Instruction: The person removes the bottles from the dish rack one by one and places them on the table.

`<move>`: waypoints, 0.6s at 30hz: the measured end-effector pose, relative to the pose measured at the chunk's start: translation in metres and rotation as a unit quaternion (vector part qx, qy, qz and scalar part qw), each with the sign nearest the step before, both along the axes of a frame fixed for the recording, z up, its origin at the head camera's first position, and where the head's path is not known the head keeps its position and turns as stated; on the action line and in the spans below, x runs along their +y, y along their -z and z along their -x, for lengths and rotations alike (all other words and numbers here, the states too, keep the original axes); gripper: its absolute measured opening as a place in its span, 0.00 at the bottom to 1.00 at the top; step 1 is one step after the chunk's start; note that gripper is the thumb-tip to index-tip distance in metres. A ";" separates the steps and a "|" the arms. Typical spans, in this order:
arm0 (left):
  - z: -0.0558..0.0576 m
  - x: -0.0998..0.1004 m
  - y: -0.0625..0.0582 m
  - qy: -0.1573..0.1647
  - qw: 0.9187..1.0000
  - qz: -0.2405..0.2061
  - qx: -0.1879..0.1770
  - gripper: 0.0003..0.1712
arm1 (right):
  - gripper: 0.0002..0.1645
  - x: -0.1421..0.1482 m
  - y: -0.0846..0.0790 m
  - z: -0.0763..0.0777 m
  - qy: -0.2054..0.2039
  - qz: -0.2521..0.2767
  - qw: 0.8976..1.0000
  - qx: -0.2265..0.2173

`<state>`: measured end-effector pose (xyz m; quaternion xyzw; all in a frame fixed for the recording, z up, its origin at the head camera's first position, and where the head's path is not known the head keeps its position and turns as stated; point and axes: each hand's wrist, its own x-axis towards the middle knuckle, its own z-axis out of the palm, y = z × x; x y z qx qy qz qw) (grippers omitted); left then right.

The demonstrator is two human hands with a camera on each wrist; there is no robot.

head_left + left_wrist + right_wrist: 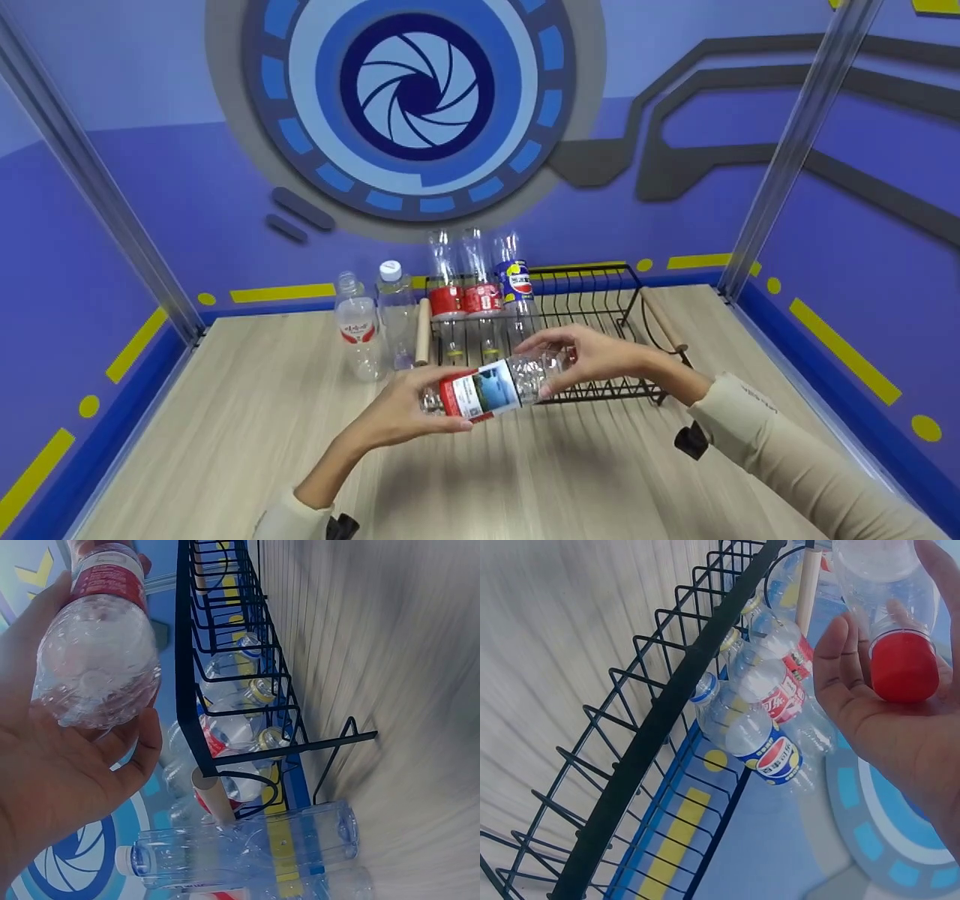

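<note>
Both hands hold a clear plastic bottle [480, 391] with a red and picture-printed label, tilted sideways in front of a black wire rack [592, 300]. My left hand [401, 409] grips its base end, thumb below and fingers above. At the other end my right hand [592, 356] curls its fingers and thumb around the bottle's shoulder. In the right wrist view the red cap [904, 667] sits within that palm. Two red-labelled bottles [445, 300] and a blue-labelled Pepsi bottle [515, 281] stand cap-down in the rack's left part.
Left of the rack stand a capped clear bottle [397, 315] and an uncapped bottle [358, 334] with a red and white label. Wooden handles [664, 319] flank the rack on the pale wooden table [247, 435]. Blue panels [150, 172] enclose the table's back and sides.
</note>
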<state>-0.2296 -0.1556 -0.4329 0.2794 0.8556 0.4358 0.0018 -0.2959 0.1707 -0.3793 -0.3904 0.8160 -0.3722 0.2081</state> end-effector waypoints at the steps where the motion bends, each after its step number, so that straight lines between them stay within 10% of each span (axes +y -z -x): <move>1: -0.001 0.000 0.000 -0.002 1.000 0.009 0.007 0.38 | 0.40 0.000 0.000 0.000 -0.003 -0.001 1.000 0.006; 8: -0.001 -0.002 0.002 -0.026 0.998 0.033 0.055 0.36 | 0.38 0.020 -0.001 0.005 -0.005 0.002 1.000 -0.001; 18: -0.001 -0.028 0.004 -0.079 0.997 -0.016 0.011 0.37 | 0.30 0.112 -0.007 0.039 0.142 -0.004 0.990 0.002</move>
